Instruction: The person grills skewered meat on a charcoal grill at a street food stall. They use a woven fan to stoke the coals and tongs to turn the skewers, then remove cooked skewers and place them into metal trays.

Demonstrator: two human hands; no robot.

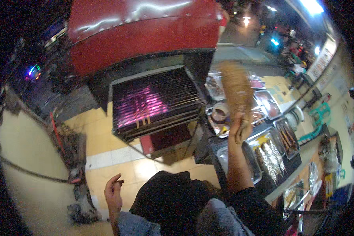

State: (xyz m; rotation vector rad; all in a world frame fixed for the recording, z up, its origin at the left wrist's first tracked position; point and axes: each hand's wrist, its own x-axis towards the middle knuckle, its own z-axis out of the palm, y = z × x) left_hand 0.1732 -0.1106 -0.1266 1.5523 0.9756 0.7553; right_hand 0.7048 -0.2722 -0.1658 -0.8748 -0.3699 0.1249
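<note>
Gripping a brown fan (pixel 236 84) by its handle, the right hand (pixel 236 126) holds it up, the broad blade blurred and pointing away from the person. Well to the left of that hand stands the grill (pixel 177 84), lit pink-purple, with a few skewers (pixel 143 121) on its grate, their pale stick ends toward the person. Beyond the grill rises a red hood (pixel 145 39). The left hand (pixel 114 192) hangs lower, well apart from the right, half open with fingers loosely bent; the grill lies ahead of it and to its right. A round cup (pixel 219 112) sits left of the gripping hand. To that hand's right, the dark tabletop (pixel 294 162) carries foil packets (pixel 271 155) and, beside them, long brown pieces (pixel 287 135).
</note>
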